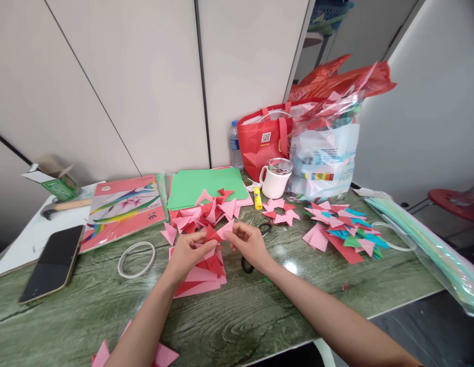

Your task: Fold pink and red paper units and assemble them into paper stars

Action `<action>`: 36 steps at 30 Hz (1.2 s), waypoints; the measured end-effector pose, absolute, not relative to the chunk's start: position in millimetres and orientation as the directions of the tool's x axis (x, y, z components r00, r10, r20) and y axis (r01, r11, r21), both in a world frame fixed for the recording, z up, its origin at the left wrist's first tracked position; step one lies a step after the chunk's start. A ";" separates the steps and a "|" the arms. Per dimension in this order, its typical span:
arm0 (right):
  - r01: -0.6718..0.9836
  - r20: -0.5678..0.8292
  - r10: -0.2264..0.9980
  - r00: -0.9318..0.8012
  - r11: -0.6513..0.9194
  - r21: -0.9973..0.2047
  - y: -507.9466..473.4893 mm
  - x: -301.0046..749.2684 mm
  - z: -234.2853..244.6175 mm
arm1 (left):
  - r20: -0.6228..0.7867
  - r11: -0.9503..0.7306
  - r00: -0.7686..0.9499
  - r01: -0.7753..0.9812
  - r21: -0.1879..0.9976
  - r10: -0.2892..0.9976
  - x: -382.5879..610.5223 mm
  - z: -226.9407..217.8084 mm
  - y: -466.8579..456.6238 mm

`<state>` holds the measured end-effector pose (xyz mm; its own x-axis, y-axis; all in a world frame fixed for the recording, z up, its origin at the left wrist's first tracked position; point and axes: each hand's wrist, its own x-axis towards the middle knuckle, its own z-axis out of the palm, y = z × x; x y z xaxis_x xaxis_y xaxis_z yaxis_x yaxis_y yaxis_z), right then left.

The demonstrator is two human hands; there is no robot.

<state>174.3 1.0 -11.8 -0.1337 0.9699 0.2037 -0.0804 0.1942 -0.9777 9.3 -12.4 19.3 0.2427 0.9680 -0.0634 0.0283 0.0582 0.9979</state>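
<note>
My left hand pinches a red folded paper triangle over the middle of the green wood-grain table. My right hand pinches a pink folded paper piece and holds it against the red one. Both hands hover above a stack of pink and red paper sheets. Just behind them lies a heap of folded pink and red triangles. A pair of black scissors lies partly hidden under my right hand.
Phone, tape ring, paper pack and hammer lie left. Green sheets, glue stick, pink paper ring, mug, bottle, red bag, plastic bag stand behind. Mixed colour triangles lie right.
</note>
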 end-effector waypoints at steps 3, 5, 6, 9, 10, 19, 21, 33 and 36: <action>0.003 0.261 0.950 -0.170 0.265 -0.964 2.0 175.3 -14.9 | -0.142 0.154 0.242 -0.032 0.988 0.960 8.3 17.2 -12.6; 0.073 0.300 0.938 -0.176 0.316 -0.946 2.7 176.2 -16.6 | -0.184 0.203 0.243 -0.055 0.978 0.952 7.9 14.9 -12.5; 0.111 0.322 0.930 -0.178 0.344 -0.932 3.2 176.7 -17.4 | -0.197 0.216 0.239 -0.060 0.974 0.951 7.8 14.0 -12.3; 0.230 0.407 0.899 -0.161 0.435 -0.870 6.7 179.7 -20.6 | -0.228 0.251 0.177 -0.123 0.960 0.958 8.1 14.1 -10.6; 0.275 0.440 0.887 -0.140 0.461 -0.844 8.6 181.3 -22.1 | -0.242 0.263 0.134 -0.173 0.949 0.961 8.3 15.0 -9.8; 0.759 0.496 0.820 -0.286 0.510 -0.404 21.9 188.3 -39.5 | -0.224 0.200 -0.027 -0.354 0.914 0.974 7.8 21.0 -7.9; 0.795 0.453 0.840 -0.297 0.481 -0.369 21.9 186.4 -41.4 | -0.204 0.207 0.047 -0.359 0.910 0.978 7.7 21.7 -9.2; 0.639 0.481 0.870 -0.110 0.432 -0.636 20.7 192.5 -38.1 | -0.142 0.141 0.029 -0.422 0.895 0.989 9.7 21.8 -8.1; 0.633 0.419 0.898 -0.131 0.401 -0.662 17.4 190.3 -35.8 | -0.139 0.136 0.025 -0.421 0.897 0.990 8.6 21.0 -7.0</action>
